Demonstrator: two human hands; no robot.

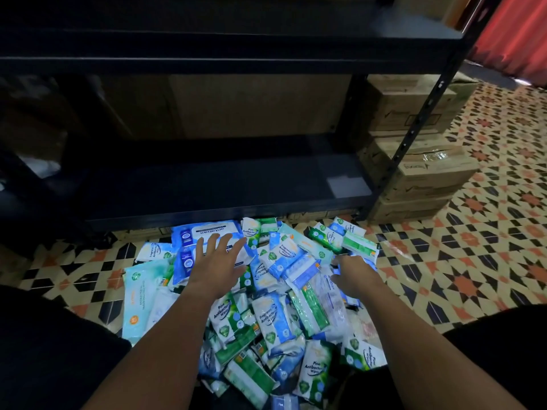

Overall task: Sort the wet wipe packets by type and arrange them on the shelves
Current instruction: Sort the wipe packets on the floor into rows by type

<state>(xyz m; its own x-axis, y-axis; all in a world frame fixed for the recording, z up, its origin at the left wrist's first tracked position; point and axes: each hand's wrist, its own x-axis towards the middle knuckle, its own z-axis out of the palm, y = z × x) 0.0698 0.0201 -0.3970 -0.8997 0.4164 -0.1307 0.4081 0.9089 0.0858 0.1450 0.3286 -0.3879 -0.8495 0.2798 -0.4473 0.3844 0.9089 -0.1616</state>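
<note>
1. Reaching into the pile of wet wipe packets (266, 306) on the patterned tile floor (473, 247), both bare arms come in from 6 o'clock.
2. Left hand (217, 261) is spread wide, fingers straight, palm down over a big blue-white packet (207, 232) at 12 o'clock of the pile; its label reads "antabax", upside down to the camera.
3. Right hand (352, 272) sits at 2 o'clock of the pile, fingers bent down among the packets; fingertips hidden, cannot tell if it grips anything.
4. Readable labels: "Pine Antibacterial Wipes" on a green packet (315, 371) at 5 o'clock, "Fragrance ... Antibacterial Wipes" on a blue packet (270, 318) near the middle.
5. A large pale teal packet (142, 294) lies at 9 o'clock; its print is too small to read.
6. Black metal shelf unit (222, 187) stands at 12 o'clock, touching the pile's far edge; the lower shelf bears a pale sticker (346, 186) at its right end.
7. Stacked cardboard boxes (429, 179) sit at 2 o'clock beside the shelf post; print unreadable.
8. Red curtain (515, 34) hangs at 1 o'clock.
</note>
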